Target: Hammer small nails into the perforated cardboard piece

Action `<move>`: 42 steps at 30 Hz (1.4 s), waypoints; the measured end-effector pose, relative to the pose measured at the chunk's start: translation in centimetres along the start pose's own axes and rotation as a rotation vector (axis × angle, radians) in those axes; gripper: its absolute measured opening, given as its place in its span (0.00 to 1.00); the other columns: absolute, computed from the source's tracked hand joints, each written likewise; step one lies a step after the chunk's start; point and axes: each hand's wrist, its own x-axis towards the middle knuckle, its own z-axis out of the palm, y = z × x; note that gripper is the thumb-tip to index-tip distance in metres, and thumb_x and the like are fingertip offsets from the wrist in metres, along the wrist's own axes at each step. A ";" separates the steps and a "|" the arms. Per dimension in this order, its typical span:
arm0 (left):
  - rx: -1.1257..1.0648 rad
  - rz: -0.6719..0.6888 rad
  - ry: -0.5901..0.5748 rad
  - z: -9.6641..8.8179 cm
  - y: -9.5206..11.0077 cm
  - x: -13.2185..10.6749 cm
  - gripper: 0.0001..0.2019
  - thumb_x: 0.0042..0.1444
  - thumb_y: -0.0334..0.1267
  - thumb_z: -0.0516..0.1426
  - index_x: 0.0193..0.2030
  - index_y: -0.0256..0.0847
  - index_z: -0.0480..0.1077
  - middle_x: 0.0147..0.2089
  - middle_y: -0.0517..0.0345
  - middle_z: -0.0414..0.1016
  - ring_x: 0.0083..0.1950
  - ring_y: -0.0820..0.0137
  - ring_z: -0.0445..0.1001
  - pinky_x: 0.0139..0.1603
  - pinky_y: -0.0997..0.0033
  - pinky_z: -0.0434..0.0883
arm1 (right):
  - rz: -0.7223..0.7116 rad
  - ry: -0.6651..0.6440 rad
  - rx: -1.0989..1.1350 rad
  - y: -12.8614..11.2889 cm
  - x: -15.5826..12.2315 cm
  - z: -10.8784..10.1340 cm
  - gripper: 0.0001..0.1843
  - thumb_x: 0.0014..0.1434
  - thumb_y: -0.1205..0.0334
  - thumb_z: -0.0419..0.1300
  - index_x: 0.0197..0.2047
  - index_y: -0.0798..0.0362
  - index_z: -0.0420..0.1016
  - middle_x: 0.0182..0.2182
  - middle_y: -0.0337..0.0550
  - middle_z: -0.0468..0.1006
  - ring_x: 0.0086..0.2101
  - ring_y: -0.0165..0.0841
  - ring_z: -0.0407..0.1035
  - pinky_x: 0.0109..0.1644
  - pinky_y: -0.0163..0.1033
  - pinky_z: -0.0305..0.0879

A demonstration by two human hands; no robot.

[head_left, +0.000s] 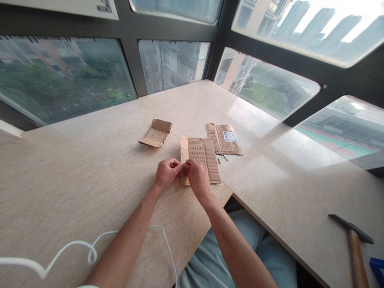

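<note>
Windows [174, 60] edge the counter [75, 180]. Left hand [168, 173] and right hand [197, 173] pinch something tiny [186, 164] over holed cardboard [196, 150]; nails [226, 158] at right lie unused.

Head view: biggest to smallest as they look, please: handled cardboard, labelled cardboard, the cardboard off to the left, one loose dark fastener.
1. Handled cardboard, though partly covered
2. Labelled cardboard
3. Cardboard off to the left
4. Loose dark fastener, clearly smallest
</note>
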 end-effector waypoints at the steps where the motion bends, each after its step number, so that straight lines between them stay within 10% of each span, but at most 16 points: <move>1: -0.003 0.003 0.005 0.0 0.0 0.0 0.13 0.47 0.47 0.63 0.25 0.37 0.73 0.22 0.58 0.76 0.20 0.71 0.73 0.17 0.76 0.71 | -0.027 -0.016 0.020 0.1 0.0 -0.2 0.12 0.60 0.73 0.53 0.32 0.52 0.75 0.31 0.44 0.76 0.33 0.35 0.68 0.36 0.36 0.59; 7: -0.034 -0.013 0.023 0.0 0.2 0.0 0.14 0.47 0.47 0.63 0.24 0.38 0.72 0.21 0.60 0.75 0.19 0.72 0.72 0.18 0.76 0.71 | 0.045 0.006 0.021 0.5 0.2 -0.1 0.09 0.60 0.66 0.59 0.45 0.53 0.74 0.38 0.48 0.77 0.34 0.36 0.70 0.38 0.39 0.63; 17: -0.021 -0.012 0.022 0.0 0.2 -0.1 0.12 0.47 0.46 0.63 0.24 0.38 0.72 0.20 0.60 0.74 0.19 0.72 0.72 0.18 0.76 0.71 | 0.013 -0.042 -0.044 0.4 0.4 0.3 0.16 0.67 0.65 0.53 0.26 0.52 0.71 0.23 0.41 0.74 0.26 0.33 0.64 0.31 0.36 0.53; 26: -0.016 -0.047 0.092 -0.4 0.4 0.2 0.09 0.46 0.42 0.60 0.23 0.39 0.70 0.19 0.61 0.73 0.18 0.72 0.71 0.17 0.76 0.69 | -0.154 0.055 0.083 2.2 1.1 -3.9 0.12 0.61 0.70 0.53 0.35 0.52 0.78 0.32 0.44 0.77 0.32 0.33 0.71 0.37 0.36 0.64; 34: 0.055 0.019 0.163 -1.1 0.2 0.5 0.11 0.46 0.44 0.59 0.23 0.38 0.69 0.19 0.63 0.69 0.21 0.74 0.66 0.20 0.78 0.62 | 0.241 0.164 0.244 8.8 2.0 -8.7 0.11 0.57 0.57 0.58 0.34 0.54 0.78 0.24 0.41 0.77 0.25 0.34 0.74 0.27 0.35 0.70; 42: 0.245 -0.051 0.170 -1.9 -0.1 1.5 0.15 0.48 0.49 0.56 0.31 0.37 0.71 0.26 0.58 0.73 0.30 0.68 0.70 0.29 0.74 0.64 | 0.141 0.116 0.153 12.0 3.0 -7.7 0.07 0.53 0.60 0.62 0.32 0.52 0.80 0.29 0.42 0.80 0.26 0.33 0.72 0.32 0.38 0.69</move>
